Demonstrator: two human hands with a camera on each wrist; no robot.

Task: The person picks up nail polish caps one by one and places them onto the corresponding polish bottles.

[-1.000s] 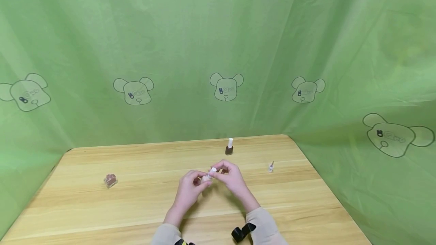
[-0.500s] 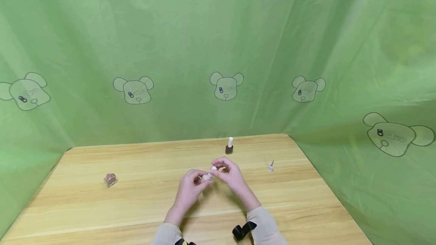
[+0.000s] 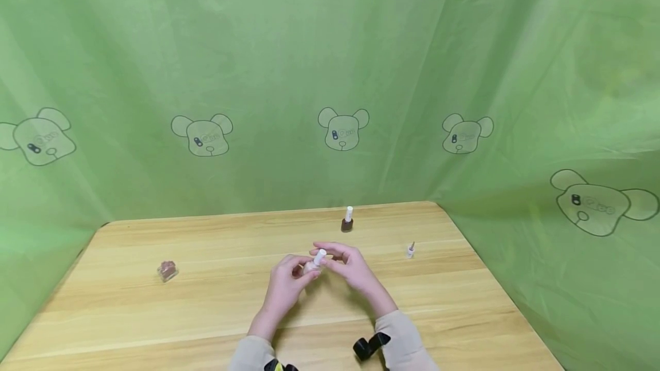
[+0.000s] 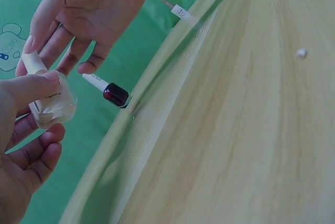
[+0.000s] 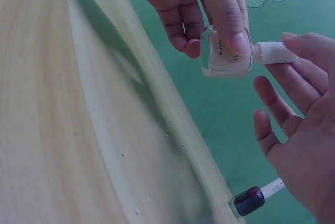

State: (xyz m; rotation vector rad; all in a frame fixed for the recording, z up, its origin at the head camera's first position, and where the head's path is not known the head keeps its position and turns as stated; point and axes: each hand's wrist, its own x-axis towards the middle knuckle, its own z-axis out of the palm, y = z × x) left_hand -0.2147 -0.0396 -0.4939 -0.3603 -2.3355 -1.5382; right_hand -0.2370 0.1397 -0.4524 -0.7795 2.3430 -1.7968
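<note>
Over the middle of the table my left hand (image 3: 285, 286) grips a clear nail polish bottle (image 5: 226, 63) with pale contents. The left thumb lies across its printed front. A white cap (image 5: 277, 53) sits at the bottle's neck, with a sliver of clear neck showing below it. My right hand (image 3: 356, 271) pinches this cap between thumb and forefinger, while its other fingers are spread loosely. Behind the hands stands a dark nail polish bottle (image 3: 347, 225) with a white cap. To the right, a loose white cap (image 3: 410, 251) stands with its brush pointing up.
At the left of the wooden table (image 3: 222, 314) is an uncapped square bottle (image 3: 167, 271) of brownish-pink polish. A small white bit (image 4: 301, 53) lies on the tabletop in the left wrist view. Green curtain (image 3: 278, 85) hangs behind and along the sides.
My right fingers have shifted around the cap and stretched further left, so more of the white cap shows. The left hand keeps its grip on the bottle in nearly the same place.
</note>
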